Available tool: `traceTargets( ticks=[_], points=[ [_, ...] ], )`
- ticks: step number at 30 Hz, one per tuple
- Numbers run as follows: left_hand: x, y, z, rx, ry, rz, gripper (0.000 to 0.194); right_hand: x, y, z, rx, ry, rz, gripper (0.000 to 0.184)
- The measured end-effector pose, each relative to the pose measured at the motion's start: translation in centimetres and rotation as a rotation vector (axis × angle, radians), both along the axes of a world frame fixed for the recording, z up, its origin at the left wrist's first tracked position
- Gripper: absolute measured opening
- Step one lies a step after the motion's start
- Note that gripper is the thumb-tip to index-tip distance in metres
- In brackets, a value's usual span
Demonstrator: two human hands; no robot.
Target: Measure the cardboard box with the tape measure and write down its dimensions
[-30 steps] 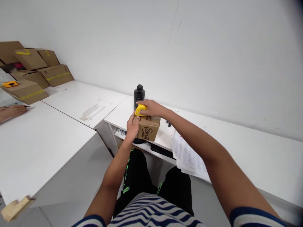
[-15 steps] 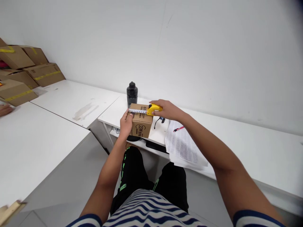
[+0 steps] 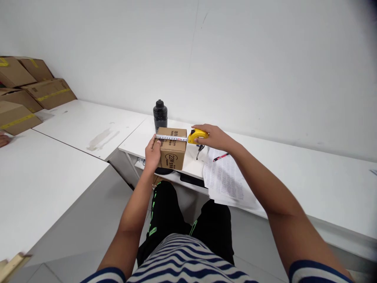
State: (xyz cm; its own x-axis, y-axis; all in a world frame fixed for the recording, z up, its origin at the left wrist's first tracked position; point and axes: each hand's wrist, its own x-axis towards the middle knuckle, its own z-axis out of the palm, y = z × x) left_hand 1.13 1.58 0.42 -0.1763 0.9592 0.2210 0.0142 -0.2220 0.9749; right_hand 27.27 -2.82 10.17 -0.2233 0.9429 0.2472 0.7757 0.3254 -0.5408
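Note:
A small cardboard box [image 3: 173,159] with dark print stands at the front edge of the white table. My left hand [image 3: 152,155] is closed on its left side, thumb on the front top edge, fingertips at the end of the tape blade. The white blade [image 3: 171,138] lies stretched across the box's top from left to right. Just past the right edge, my right hand [image 3: 216,136] grips the yellow tape measure [image 3: 198,136] by its case. Part of the case is hidden by the fingers.
A dark bottle [image 3: 160,116] stands behind the box. Printed sheets [image 3: 226,181] with a red pen [image 3: 220,157] lie to the right, near a small dark strapped item [image 3: 200,151]. Taped cartons [image 3: 50,93] are stacked far left; another person's hand [image 3: 4,140] shows at the left edge.
My right hand has drawn the tape measure rightward, past the box's right edge, so more blade shows. My left hand stays at the box's left side. The view has shifted slightly.

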Motion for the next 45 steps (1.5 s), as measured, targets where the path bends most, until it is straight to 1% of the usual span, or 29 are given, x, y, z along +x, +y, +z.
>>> traceTargets(
  ticks=[4, 9, 12, 15, 20, 24, 27, 31, 34, 36, 38, 41, 45],
  points=[
    [-0.1, 0.0, 0.0, -0.016, -0.004, 0.001, 0.049, -0.8, 0.6, 0.3, 0.029, -0.02, 0.01, 0.053],
    [0.0, -0.1, -0.1, 0.001, 0.001, -0.004, 0.049, -2.5, 1.5, 0.7, 0.09, -0.043, 0.065, 0.054],
    [0.0, -0.3, 0.0, 0.011, 0.02, -0.008, 0.048, -4.6, 2.3, 0.9, 0.105, -0.071, 0.115, 0.054],
    [-0.1, -0.5, 0.1, 0.008, 0.048, -0.021, 0.048, -7.5, 3.7, 0.9, 0.132, -0.079, 0.18, 0.054],
    [-0.3, -0.7, -0.4, 0.001, -0.01, -0.072, 0.058, -11.9, 6.4, 0.7, 0.167, -0.088, 0.27, 0.052],
    [-0.2, -0.8, -0.7, 0.047, -0.084, -0.124, 0.06, -13.9, 7.5, 0.6, 0.149, -0.164, 0.316, 0.053],
    [0.0, -1.0, -0.6, 0.055, -0.094, -0.1, 0.055, -14.4, 7.3, 1.0, 0.12, -0.23, 0.303, 0.051],
    [0.4, -1.3, -0.3, 0.014, -0.024, -0.051, 0.04, -14.2, 6.4, 2.0, 0.101, -0.33, 0.268, 0.045],
    [0.5, -1.3, -0.2, 0.02, -0.009, -0.012, 0.038, -13.4, 5.5, 2.7, 0.061, -0.362, 0.248, 0.045],
    [0.6, -1.1, -0.3, 0.012, -0.014, -0.001, 0.04, -12.4, 4.9, 3.0, 0.035, -0.369, 0.239, 0.045],
    [0.6, -1.0, -0.4, 0.003, -0.019, -0.008, 0.042, -10.8, 4.1, 3.2, 0.016, -0.368, 0.219, 0.045],
    [0.5, -1.0, -0.5, -0.008, -0.028, -0.027, 0.044, -7.4, 2.7, 3.2, -0.007, -0.357, 0.177, 0.044],
    [0.5, -0.9, -0.5, 0.015, -0.016, -0.011, 0.043, -2.6, 0.6, 2.5, -0.055, -0.284, 0.087, 0.042]
  ],
)
